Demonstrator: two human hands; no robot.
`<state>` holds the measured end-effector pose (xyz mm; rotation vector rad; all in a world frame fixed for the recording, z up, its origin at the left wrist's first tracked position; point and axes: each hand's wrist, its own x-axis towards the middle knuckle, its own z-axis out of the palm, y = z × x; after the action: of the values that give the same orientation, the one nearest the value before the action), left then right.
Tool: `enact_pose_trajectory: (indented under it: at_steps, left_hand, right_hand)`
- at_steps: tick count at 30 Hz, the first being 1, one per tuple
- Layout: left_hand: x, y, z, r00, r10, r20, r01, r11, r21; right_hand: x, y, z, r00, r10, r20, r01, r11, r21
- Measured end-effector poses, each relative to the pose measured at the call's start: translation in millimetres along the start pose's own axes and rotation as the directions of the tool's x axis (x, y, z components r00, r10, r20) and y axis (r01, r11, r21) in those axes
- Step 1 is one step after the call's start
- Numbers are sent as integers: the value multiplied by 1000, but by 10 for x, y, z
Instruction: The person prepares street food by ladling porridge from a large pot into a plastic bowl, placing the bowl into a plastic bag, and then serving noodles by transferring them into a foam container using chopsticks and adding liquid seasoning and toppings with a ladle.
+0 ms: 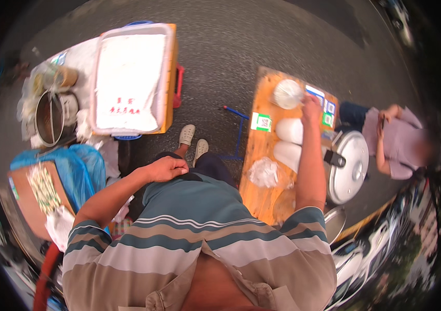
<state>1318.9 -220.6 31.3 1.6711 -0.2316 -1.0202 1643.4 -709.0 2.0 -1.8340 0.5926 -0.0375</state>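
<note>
My left hand [168, 168] rests at my waist with its fingers curled, by the hem of my striped shirt [189, 198]. Whether it pinches cloth is unclear. My right hand [311, 103] reaches over the wooden table [261, 83], at the edge of a round whitish item [288, 94], perhaps stacked bowls or lids. Blur hides whether its fingers grip anything. Below that hand lie two white rounded stacks, one [289, 130] partly behind my forearm. A crumpled clear plastic bag [264, 172] lies nearer to me. Cards with printed codes [261, 122] are on the tabletop.
A large lidded metal pot [348, 167] stands right of the table; a person [391, 136] is beyond it. To the left are a cloth-covered tub [131, 81], a metal pail [50, 118], blue plastic sheeting [61, 175] and a brown board [30, 194] with food pieces. Asphalt [212, 58] lies between.
</note>
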Motion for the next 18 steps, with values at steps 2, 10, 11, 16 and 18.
enact_pose_trajectory:
  at_steps: [2,10,11,16,18]
  left_hand:
    - [-338,-43,56,997,-46,-63,45,999,-9]
    - [-1321,-100,828,915,-224,-334,140,956,-258]
    - [-1396,-81,969,898,-263,-353,145,934,-327]
    - [-1607,-53,1556,847,-375,-377,189,875,-446]
    - [-1618,-61,1806,810,-439,-389,187,822,-539]
  right_hand:
    - [451,167,-49,1000,-23,-8,23,1000,-19]
    - [1571,731,-266,998,-2,-58,5,998,55]
    - [1582,719,-253,999,-28,-41,29,999,16]
    - [1266,400,-146,944,-329,16,171,448,-878]
    - [624,56,258,917,-396,-44,131,402,-906]
